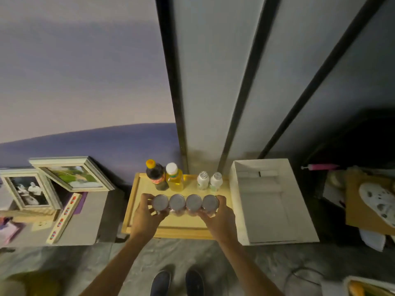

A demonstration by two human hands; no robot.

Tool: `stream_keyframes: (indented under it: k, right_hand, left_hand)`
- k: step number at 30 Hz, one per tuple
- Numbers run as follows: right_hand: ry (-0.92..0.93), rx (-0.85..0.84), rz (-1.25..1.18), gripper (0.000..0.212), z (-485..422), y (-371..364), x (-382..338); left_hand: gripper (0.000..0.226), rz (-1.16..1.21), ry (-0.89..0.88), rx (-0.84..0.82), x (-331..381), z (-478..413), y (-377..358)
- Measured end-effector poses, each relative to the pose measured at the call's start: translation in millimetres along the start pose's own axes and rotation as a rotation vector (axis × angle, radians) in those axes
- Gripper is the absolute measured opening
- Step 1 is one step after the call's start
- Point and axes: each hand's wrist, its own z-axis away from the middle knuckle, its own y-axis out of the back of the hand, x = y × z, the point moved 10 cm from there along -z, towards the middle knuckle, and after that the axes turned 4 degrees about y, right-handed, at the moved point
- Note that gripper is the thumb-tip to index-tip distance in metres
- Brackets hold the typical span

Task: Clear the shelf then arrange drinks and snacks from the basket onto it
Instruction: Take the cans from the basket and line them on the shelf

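Note:
A light wooden shelf [136,201] lies low in front of me. Across its middle stands a row of several silver-topped cans [185,203]. My left hand [147,216] grips the left end of the row and my right hand [220,218] grips the right end, pressing the cans together. Behind the cans stand a dark cola bottle [157,175] with a yellow cap, a yellow drink bottle [174,178] with a white cap, and two small white bottles [209,180] side by side. The basket is only partly visible at the bottom right corner [369,287].
An open white box [271,201] stands just right of the shelf. Framed pictures [70,174] and papers lie on the floor at the left. Cardboard with a white shoe [376,201] sits far right. Grey panels rise behind the shelf. My shoes [177,283] are below.

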Motion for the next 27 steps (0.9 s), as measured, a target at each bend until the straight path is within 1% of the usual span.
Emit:
stream_keyframes:
  k: [5, 12, 21, 27]
  right_hand:
    - [-0.05, -0.02, 0.042, 0.076, -17, -38, 23]
    - [-0.131, -0.011, 0.032, 0.071, -14, -65, 49]
    - [-0.222, -0.01, 0.006, 0.068, -8, -93, 79]
    - [-0.246, -0.002, 0.006, 0.071, -4, -103, 99]
  left_hand:
    - [0.064, -0.031, 0.05, -0.07, -42, -36, -18]
    - [0.065, -0.085, 0.054, -0.103, -79, -54, -34]
    - [0.07, -0.165, 0.083, -0.149, -109, -54, -49]
    - [0.073, -0.223, 0.083, -0.15, -110, -50, -51]
